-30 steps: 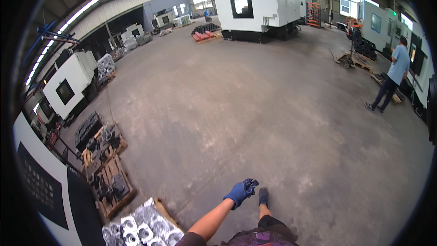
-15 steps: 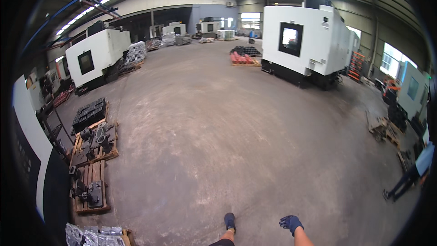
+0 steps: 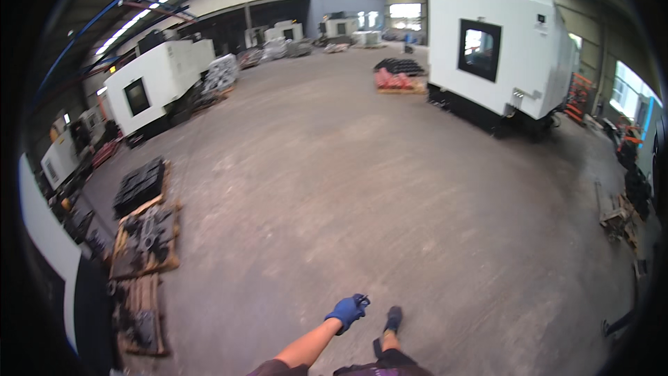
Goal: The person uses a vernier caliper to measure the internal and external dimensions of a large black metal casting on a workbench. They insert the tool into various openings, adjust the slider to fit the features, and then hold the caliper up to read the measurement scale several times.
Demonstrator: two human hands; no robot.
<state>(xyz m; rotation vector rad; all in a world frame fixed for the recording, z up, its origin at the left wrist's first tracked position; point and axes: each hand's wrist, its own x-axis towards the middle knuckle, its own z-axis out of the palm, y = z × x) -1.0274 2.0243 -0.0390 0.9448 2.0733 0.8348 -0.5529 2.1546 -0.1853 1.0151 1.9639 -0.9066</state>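
Fingers of your blue-gloved left hand curl in toward the thumb. I cannot tell whether the dark patch at their tips is a small object they clamp or merely the glove's own coating. That hand seems to hang in the air above the grey concrete floor; your right hand is out of view. Just beside the glove, your dark closed shoe points ahead, so walking looks like the step in hand. To do it well, carry the hand low, its curl firm but easy, set each foot flat, and give the pallet corners on your left a wide berth. There, the near slatted brown wooden pallet bears dark metal parts toward its lower edge. Beyond its far edge, grey-black castings crowd a second wooden pallet, with a block of stacked black parts past that. Farther out on your right stands a boxy white machine with a black-framed window; red parts lie near its left corner.
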